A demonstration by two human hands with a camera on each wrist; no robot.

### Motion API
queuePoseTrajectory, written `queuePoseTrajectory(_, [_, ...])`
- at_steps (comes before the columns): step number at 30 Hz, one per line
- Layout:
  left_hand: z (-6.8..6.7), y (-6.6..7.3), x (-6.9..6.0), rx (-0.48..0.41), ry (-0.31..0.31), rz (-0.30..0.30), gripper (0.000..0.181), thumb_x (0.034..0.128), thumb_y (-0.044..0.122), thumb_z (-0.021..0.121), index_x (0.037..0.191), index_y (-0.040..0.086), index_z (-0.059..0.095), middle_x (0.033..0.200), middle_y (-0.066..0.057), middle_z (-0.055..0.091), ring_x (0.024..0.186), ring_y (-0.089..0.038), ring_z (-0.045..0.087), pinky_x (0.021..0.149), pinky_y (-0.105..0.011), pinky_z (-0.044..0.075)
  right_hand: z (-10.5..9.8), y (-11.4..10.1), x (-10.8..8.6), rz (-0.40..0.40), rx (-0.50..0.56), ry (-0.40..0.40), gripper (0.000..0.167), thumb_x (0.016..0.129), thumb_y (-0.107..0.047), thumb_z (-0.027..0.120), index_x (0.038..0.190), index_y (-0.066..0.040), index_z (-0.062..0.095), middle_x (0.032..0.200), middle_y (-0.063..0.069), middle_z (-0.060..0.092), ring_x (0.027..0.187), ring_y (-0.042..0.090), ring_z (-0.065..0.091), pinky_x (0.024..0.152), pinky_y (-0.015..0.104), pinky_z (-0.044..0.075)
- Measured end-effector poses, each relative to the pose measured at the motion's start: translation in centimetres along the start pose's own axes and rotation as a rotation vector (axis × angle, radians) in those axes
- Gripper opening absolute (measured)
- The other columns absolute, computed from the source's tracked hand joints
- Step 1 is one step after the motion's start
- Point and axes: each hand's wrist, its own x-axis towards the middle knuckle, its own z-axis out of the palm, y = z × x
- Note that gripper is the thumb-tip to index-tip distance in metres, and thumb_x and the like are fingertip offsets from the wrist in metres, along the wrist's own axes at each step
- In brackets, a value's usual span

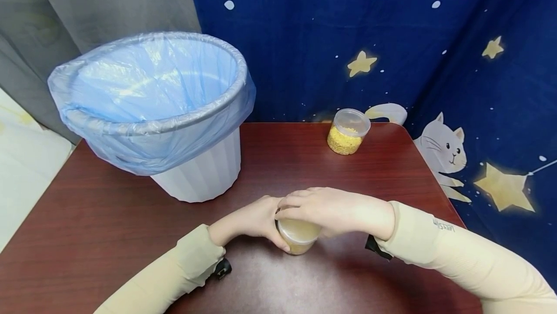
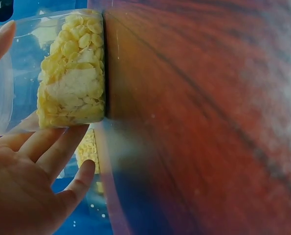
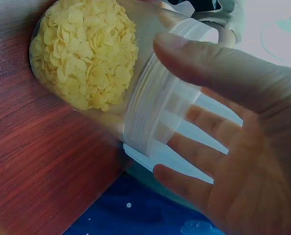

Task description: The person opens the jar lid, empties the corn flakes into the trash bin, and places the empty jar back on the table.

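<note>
A clear plastic jar (image 1: 298, 248), part filled with yellow flakes (image 3: 86, 54), stands upright on the table in front of me. My left hand (image 1: 261, 217) grips its side, with the thumb at the near side and the fingers round the far side. The left wrist view shows the fingers against the jar wall. On the jar's top is a translucent lid (image 3: 152, 103). From the right, my right hand (image 1: 326, 207) reaches over and holds that lid, thumb on one side of the rim and fingers opposite. Whether the lid is loose I cannot tell.
A white bin (image 1: 213, 169) with a blue plastic liner (image 1: 152, 128) stands at the back left of the dark red table (image 1: 130, 236). Near the table's back right edge is a second jar (image 1: 345, 137) of yellow bits. Behind hangs a blue starry curtain (image 1: 296, 38).
</note>
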Motion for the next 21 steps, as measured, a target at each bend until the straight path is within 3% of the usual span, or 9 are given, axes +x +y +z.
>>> queuePoseTrajectory(3, [-0.1, 0.1, 0.0, -0.008, -0.002, -0.006, 0.075, 0.0547, 0.04, 0.092, 0.118, 0.018, 0.057, 0.102, 0.014, 0.063, 0.092, -0.002, 0.058, 0.082, -0.022, 0.047, -0.1, -0.1, 0.0, 0.033, 0.015, -0.023, 0.078, 0.062, -0.015, 0.087, 0.132, -0.018, 0.053, 0.131, -0.003, 0.051, 0.122, 0.018, 0.047, 0.098, 0.037, 0.042])
queuePoseTrajectory(7, [-0.1, 0.1, -0.1, -0.029, -0.002, -0.001, 0.072, 0.0553, 0.039, 0.092, 0.117, 0.018, 0.059, 0.101, 0.013, 0.063, 0.091, -0.003, 0.059, 0.081, -0.023, 0.047, -0.4, -0.4, 0.1, 0.14, 0.047, -0.048, 0.079, 0.067, -0.039, 0.082, 0.136, -0.02, 0.05, 0.135, 0.0, 0.048, 0.121, 0.019, 0.046, 0.095, 0.04, 0.042])
queuePoseTrajectory(11, [0.0, 0.0, -0.1, -0.049, 0.014, -0.014, 0.07, 0.0541, 0.038, 0.092, 0.113, 0.016, 0.061, 0.096, 0.014, 0.064, 0.087, -0.003, 0.06, 0.079, -0.022, 0.048, -0.7, -0.7, 0.2, 0.279, 0.057, -0.02, 0.079, 0.068, -0.059, 0.075, 0.133, -0.02, 0.052, 0.121, 0.001, 0.052, 0.102, 0.019, 0.053, 0.077, 0.039, 0.05])
queuePoseTrajectory(15, [0.1, -0.1, -0.1, -0.052, 0.026, -0.041, 0.069, 0.0528, 0.036, 0.093, 0.11, 0.017, 0.059, 0.091, 0.014, 0.064, 0.083, -0.003, 0.06, 0.075, -0.022, 0.049, -0.7, -0.9, 0.6, 0.353, 0.032, -0.025, 0.077, 0.066, -0.063, 0.074, 0.125, -0.017, 0.057, 0.097, -0.001, 0.051, 0.078, 0.016, 0.055, 0.062, 0.035, 0.05])
queuePoseTrajectory(21, [0.0, 0.0, 0.0, -0.035, 0.03, -0.063, 0.073, 0.0526, 0.036, 0.093, 0.113, 0.016, 0.057, 0.093, 0.013, 0.063, 0.085, -0.005, 0.06, 0.076, -0.023, 0.049, -0.5, -1.1, 1.4, 0.376, -0.033, -0.048, 0.069, 0.065, -0.059, 0.077, 0.113, -0.013, 0.061, 0.088, 0.001, 0.049, 0.066, 0.015, 0.054, 0.06, 0.035, 0.05])
